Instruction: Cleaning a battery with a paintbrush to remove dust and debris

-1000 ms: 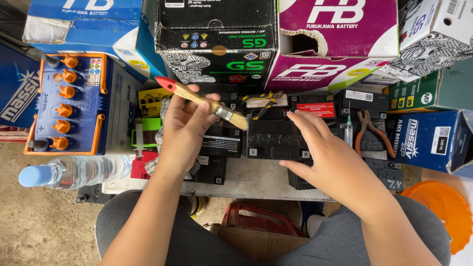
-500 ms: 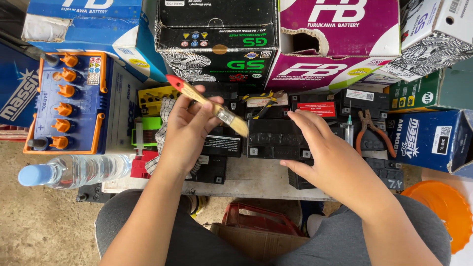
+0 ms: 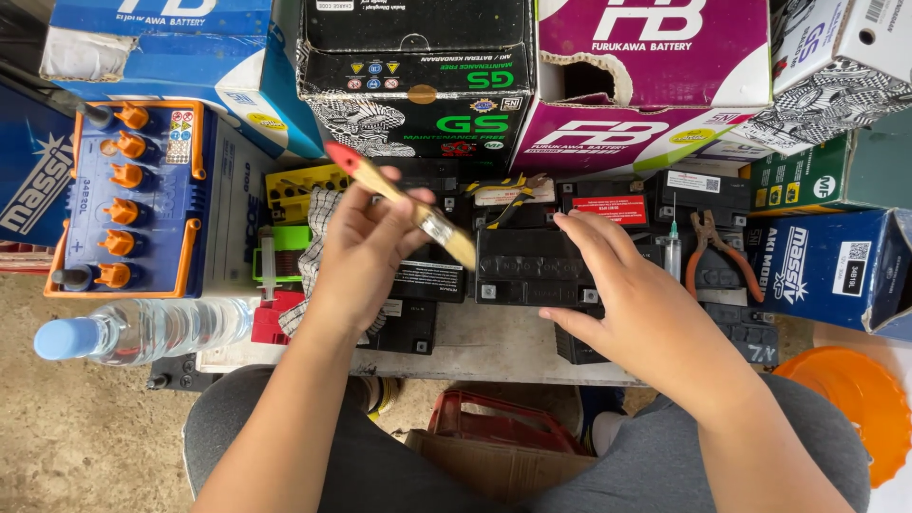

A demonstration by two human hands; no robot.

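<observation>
We are at the brushing step, it seems: our right hand (image 3: pixel 617 294) lies flat and unclenched on the black battery (image 3: pixel 532 271) between both hands, while our left hand (image 3: pixel 366 247) grips the paintbrush (image 3: pixel 404 204), whose bristles next need to sweep the battery's top.
</observation>
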